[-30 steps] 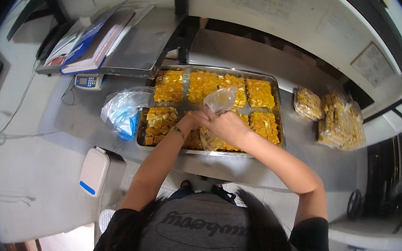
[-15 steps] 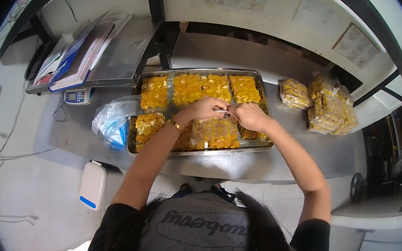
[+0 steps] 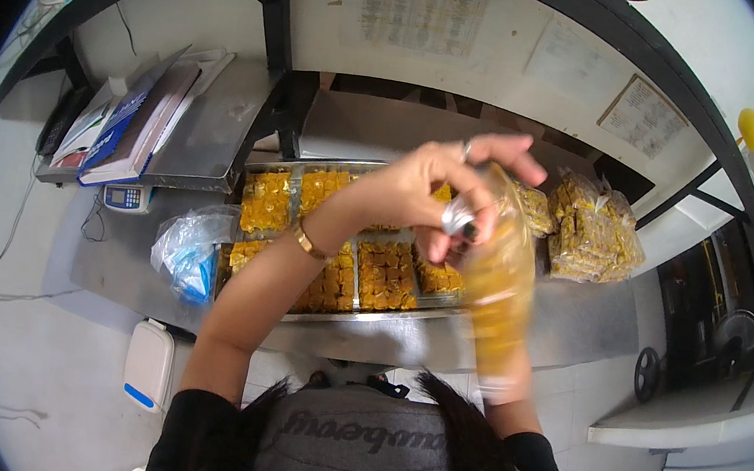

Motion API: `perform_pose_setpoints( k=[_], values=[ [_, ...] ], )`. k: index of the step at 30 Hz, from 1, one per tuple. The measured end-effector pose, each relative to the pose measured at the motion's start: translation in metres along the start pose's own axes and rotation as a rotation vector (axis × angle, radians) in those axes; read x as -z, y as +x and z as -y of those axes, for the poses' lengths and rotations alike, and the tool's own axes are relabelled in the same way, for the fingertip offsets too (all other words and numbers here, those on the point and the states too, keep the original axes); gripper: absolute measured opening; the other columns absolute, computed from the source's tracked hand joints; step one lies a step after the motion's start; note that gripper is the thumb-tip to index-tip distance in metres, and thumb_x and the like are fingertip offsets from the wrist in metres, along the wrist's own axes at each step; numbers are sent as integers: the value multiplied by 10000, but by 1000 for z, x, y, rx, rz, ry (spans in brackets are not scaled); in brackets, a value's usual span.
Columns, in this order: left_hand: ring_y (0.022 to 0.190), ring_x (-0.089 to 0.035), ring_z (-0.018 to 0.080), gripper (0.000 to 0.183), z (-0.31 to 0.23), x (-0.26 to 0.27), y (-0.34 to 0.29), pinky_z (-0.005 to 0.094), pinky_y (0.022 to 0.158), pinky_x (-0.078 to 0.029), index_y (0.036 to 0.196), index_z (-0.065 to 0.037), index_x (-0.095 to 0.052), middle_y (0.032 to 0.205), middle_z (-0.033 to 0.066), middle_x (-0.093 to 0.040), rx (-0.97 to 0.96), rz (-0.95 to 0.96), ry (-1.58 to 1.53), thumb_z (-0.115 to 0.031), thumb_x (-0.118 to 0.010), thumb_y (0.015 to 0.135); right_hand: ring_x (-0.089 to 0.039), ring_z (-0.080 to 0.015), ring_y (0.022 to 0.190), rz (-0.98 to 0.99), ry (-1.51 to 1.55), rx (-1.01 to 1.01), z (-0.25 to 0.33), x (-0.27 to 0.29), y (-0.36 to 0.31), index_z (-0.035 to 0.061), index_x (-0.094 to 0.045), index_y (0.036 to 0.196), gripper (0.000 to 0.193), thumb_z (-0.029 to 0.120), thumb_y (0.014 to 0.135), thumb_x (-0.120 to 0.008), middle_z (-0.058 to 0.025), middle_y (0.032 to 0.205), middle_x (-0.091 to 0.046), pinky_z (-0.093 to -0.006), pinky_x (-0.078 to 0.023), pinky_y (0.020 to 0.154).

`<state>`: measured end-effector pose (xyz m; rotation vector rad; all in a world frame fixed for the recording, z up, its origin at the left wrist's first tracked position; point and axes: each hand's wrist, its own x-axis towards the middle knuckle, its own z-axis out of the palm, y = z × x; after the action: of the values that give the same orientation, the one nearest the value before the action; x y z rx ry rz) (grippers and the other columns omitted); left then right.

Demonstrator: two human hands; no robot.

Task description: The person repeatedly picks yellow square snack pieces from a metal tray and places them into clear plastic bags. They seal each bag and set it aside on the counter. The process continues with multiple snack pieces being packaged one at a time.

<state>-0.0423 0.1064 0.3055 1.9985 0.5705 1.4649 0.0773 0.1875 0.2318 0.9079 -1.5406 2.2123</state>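
Holds a filled clear plastic bag (image 3: 499,287) in the air above the counter (image 3: 581,319), over the right end of a metal baking tray (image 3: 349,315). Pinches with the left hand (image 3: 434,186), thumb and curled fingers closed around a silvery part at the bag's top, apparently bunched plastic, though too blurred to be sure. Likely grasped there to let the weight hang and the mouth stay gathered. Cannot tell the right hand's grip, masked by the bag; only the right forearm (image 3: 517,408) visible, rising past the bag's lower end, perhaps to support it.

Below, along the counter's front edge, scored yellow slabs (image 3: 385,274) in rows, probably spaced apart for easy lifting. Toward the counter's right rear, packed bags of yellow pieces (image 3: 591,232) heaped close together, seemingly clear of the working space. Beside the tray's left edge, a crumpled plastic bag (image 3: 184,255), presumably within easy reach; near the counter's left end, a digital scale (image 3: 125,198), below a raised metal shelf (image 3: 221,139) with folders (image 3: 144,121).
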Motion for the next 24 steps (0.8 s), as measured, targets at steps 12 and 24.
perform_pose_setpoints(
  k=[12,24],
  values=[
    [975,-535,124,106,61,-22,-172,264,877,-436,923,7,-630,1129,70,-473,459,-752,-207,-33,-620,825,-535,-198,835,414,-1747,-253,-15,-5,26,73,-674,832,151,111,704,-605,-31,818,-576,-321,-483,730],
    [763,-562,54,146,93,-60,-223,200,679,-456,981,9,-612,867,13,-618,628,-1242,-7,-46,-588,848,-520,-93,614,-454,-947,-680,-134,19,-35,7,-680,854,104,80,792,-639,-26,676,-602,-235,-418,609]
  ],
)
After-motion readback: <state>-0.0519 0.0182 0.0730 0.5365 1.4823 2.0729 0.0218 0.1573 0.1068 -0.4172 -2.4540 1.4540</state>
